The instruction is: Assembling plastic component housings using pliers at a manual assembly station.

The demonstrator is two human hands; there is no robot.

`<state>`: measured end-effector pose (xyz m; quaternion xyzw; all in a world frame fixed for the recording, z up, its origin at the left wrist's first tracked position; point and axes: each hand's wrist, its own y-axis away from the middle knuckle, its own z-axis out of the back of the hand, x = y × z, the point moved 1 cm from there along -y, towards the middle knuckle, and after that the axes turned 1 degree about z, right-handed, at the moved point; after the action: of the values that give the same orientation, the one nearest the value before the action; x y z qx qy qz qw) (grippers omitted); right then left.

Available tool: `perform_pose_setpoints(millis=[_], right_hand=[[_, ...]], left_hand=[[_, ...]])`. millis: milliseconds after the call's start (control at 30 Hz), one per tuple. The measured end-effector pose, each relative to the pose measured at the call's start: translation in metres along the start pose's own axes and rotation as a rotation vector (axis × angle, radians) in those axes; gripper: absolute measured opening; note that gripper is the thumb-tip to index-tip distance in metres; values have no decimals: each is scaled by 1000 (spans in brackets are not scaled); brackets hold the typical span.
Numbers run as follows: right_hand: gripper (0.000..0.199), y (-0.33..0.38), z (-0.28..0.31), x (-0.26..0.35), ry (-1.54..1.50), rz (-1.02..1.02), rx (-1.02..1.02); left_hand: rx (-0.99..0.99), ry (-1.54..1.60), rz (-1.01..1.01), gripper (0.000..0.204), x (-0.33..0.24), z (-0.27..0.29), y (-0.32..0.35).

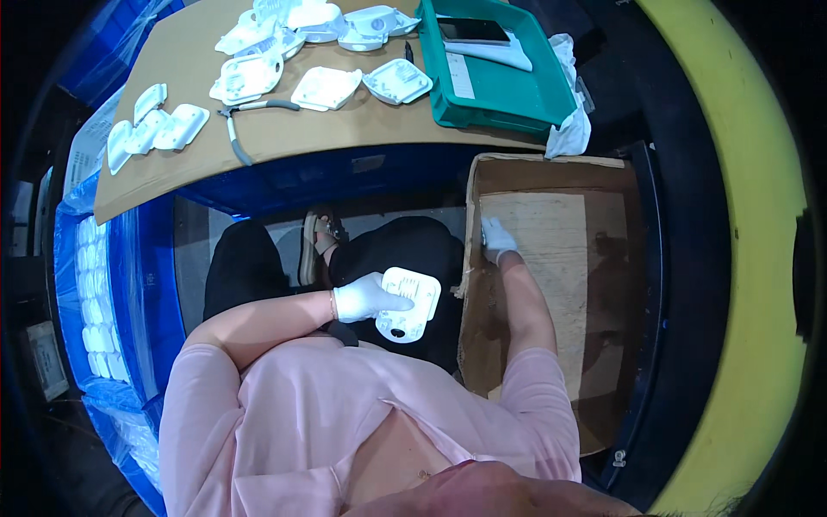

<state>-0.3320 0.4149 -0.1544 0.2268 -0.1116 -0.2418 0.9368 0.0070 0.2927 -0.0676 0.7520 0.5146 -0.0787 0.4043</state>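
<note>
My left hand (pixel 366 299), in a white glove, grips a white plastic housing (pixel 412 297) with rounded corners and a dark round hole near one end. The thumb lies across its face, above my lap. Also gloved in white, my right hand (pixel 498 239) reaches into a cardboard box (pixel 472 207) on my right. It is beside the box's left inner wall with its fingers stretched out, and nothing shows in them. On the cardboard-covered table (pixel 336 129) ahead lie several similar white housings (pixel 326 88) and a pair of grey-handled cutting pliers (pixel 231 129).
A green tray (pixel 444 108) on the table holds a dark phone (pixel 474 31) and papers. A white cloth (pixel 568 133) hangs over its right edge. On the left, a blue crate (pixel 142 293) contains stacked white parts. A yellow curved band (pixel 741 215) runs along the right.
</note>
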Motion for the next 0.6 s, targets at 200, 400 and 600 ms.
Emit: perform_pose_setpoints(millis=[200, 400, 600], right_hand=[[46, 13, -39, -18, -40, -6, -96], [33, 7, -52, -19, -71, 31, -218], [24, -4, -60, -27, -50, 41, -215]], left_hand=[[-15, -48, -16, 40, 1, 0, -1], [5, 1, -2, 39, 3, 3, 0], [5, -18, 2, 41, 3, 3, -3]])
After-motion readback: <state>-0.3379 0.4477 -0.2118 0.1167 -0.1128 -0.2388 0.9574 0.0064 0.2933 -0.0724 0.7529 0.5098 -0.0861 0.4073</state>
